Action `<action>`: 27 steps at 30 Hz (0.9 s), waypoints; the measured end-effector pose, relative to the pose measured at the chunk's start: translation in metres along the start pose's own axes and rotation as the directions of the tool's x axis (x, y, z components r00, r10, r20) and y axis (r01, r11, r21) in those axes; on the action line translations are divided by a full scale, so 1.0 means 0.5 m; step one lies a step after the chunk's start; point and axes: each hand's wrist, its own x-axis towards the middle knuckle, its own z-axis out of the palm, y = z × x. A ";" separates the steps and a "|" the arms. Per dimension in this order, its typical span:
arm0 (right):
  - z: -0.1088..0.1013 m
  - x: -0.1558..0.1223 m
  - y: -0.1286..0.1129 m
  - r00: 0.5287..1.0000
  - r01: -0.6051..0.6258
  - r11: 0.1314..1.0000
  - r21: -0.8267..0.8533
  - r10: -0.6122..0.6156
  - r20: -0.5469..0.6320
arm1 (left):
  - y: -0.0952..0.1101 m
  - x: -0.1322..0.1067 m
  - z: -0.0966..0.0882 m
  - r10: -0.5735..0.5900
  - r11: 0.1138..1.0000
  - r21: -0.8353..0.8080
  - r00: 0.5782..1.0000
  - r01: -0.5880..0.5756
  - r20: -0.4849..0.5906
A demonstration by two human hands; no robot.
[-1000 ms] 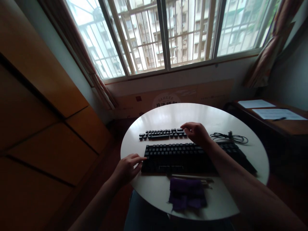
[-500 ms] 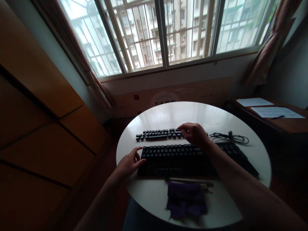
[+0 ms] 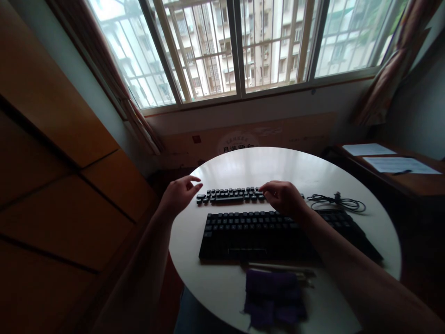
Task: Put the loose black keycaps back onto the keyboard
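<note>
My left hand point(image 3: 180, 194) hovers just beyond the left end of the loose keycaps point(image 3: 227, 195), thumb and forefinger apart with nothing between them. These black keycaps lie in close rows across the white table. At their right part is my right hand point(image 3: 283, 197), fingers bent and drawn together at the caps; whatever they pinch is hidden. Nearer to me lies a black keyboard point(image 3: 239, 241) with keycaps on its upper rows; its lower left area looks dark and bare of caps. My right forearm crosses above the keyboard and covers part of it.
A coiled black cable point(image 3: 339, 202) rests right of the keycaps. A purple cloth point(image 3: 274, 297) and a slim rod-like tool point(image 3: 278, 268) lie in front of the keyboard. The round white table point(image 3: 208, 283) has its edge near me. Papers point(image 3: 399, 164) and a pen lie on a side desk.
My left hand has left the keyboard's left edge and moved up and away, to the left end of the loose keycaps. The right hand has barely shifted. The view has moved slightly.
</note>
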 end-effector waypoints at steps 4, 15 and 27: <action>0.002 -0.001 0.002 1.000 0.001 1.000 0.007 -0.001 0.015 | -0.024 0.131 0.053 -0.085 0.996 0.008 0.985 0.087 -0.153; -0.023 -0.001 -0.044 0.982 0.176 0.984 0.023 -0.177 0.058 | -0.142 0.156 0.162 -0.150 0.989 0.007 0.979 0.150 0.135; -0.002 -0.018 -0.054 0.968 0.169 0.982 0.081 -0.181 0.176 | -0.165 0.156 0.172 -0.180 0.961 -0.132 0.911 0.244 0.371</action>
